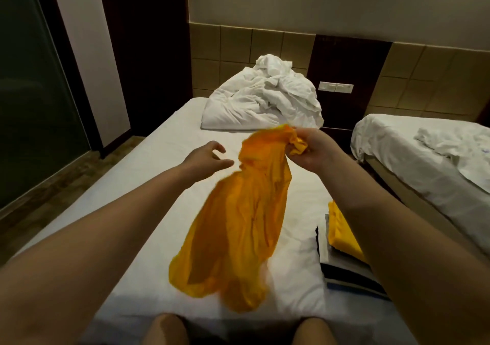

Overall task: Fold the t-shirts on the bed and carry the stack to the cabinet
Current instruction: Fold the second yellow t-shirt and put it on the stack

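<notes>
1. Here, an orange t-shirt (238, 225) is pinched at its bunched top edge by the right hand (313, 148), fingers clenched on the cloth, at about 1 o'clock from the middle of the view.
2. The left hand (209, 157) is held released, fingers spread and curled, just beside the shirt's upper part at its 9 o'clock; no cloth is touched by it.
3. The shirt is hung from that grip, and its long axis is laid from 1 o'clock down to 7 o'clock; the loose lower end is pointed toward the person and appears to be draped onto the white sheet of the bed (132, 185).
4. A stack of folded shirts (342, 241), topped by an orange one over dark and pale layers, is seen on the same bed at 4 o'clock, partly hidden by the right forearm.
5. A crumpled white duvet (265, 98) is piled at the bed's far end, at 12 o'clock, against a tiled headboard wall (233, 42).
6. A second bed (424, 159) with rumpled white linen is seen at 3 o'clock, and a dark glass panel (29, 92) at 9 o'clock.
</notes>
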`<state>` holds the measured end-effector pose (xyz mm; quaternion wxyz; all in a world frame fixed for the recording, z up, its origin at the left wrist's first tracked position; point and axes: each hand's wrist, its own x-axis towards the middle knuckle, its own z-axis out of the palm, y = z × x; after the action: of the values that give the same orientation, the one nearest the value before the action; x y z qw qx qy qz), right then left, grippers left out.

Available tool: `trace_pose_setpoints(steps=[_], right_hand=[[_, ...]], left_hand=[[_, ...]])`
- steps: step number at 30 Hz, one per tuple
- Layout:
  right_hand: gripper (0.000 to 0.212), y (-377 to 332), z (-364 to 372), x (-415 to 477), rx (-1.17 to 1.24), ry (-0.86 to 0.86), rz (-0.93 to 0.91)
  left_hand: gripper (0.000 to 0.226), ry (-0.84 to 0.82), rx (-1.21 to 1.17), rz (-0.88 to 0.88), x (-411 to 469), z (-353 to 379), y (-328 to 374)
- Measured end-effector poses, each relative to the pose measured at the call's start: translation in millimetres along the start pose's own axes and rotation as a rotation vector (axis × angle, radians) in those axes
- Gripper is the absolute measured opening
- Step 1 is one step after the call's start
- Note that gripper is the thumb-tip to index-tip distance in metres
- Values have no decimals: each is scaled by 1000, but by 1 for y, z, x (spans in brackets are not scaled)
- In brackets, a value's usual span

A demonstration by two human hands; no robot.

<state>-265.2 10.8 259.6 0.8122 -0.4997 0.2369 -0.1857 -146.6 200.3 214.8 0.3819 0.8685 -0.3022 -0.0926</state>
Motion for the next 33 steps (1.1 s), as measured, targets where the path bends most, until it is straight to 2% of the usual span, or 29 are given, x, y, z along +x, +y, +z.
trace_pose_setpoints(steps=[4, 6, 9, 12, 15, 17, 18, 20, 21, 23, 25, 27, 30, 31, 33], right_hand=[[22, 17, 21, -3, -98, -110, 6], [16, 26, 31, -5, -68, -112, 36], [8, 29, 32, -2, 68, 7, 6], [16, 27, 14, 1, 194, 164, -21], [16, 26, 7, -6, 171, 153, -35], [13, 23, 7, -8, 201, 171, -72], [12, 21, 6, -8, 217, 176, -93], [26, 20, -2, -6, 156, 119, -154], [37, 21, -6, -5, 2, 89, -179], [54, 31, -9, -8, -406, 83, -228], [59, 47, -5, -14, -615, 25, -245], [55, 65, 3, -24, -653, -136, -145], [52, 96, 4, -31, -845, -293, -78], [44, 103, 3, -29, -896, -273, -126], [18, 101, 2, -23, -881, -103, -252]], left_hand=[[80, -173, -245, 53, -12, 22, 16], [72, -239, -339, 98, -16, 36, 23], [45, -106, -357, 96, -15, 44, 21], [38, -125, -194, 26, -9, 40, 12], [47, -192, 173, -9, -8, 35, 14], [53, -176, 247, -38, -8, 30, 15], [55, -198, 133, -71, -7, 26, 15], [59, -286, -289, -163, -7, 19, 18], [59, -292, -474, -203, -8, 16, 21], [45, -184, -737, -260, -7, 14, 31], [25, -113, -929, -287, -2, 13, 41], [10, -100, -1051, -257, -1, 13, 53], [15, 4, -1077, -237, -2, 13, 63], [16, 33, -1089, -240, -3, 11, 64], [12, 87, -1083, -244, -4, 7, 60]])
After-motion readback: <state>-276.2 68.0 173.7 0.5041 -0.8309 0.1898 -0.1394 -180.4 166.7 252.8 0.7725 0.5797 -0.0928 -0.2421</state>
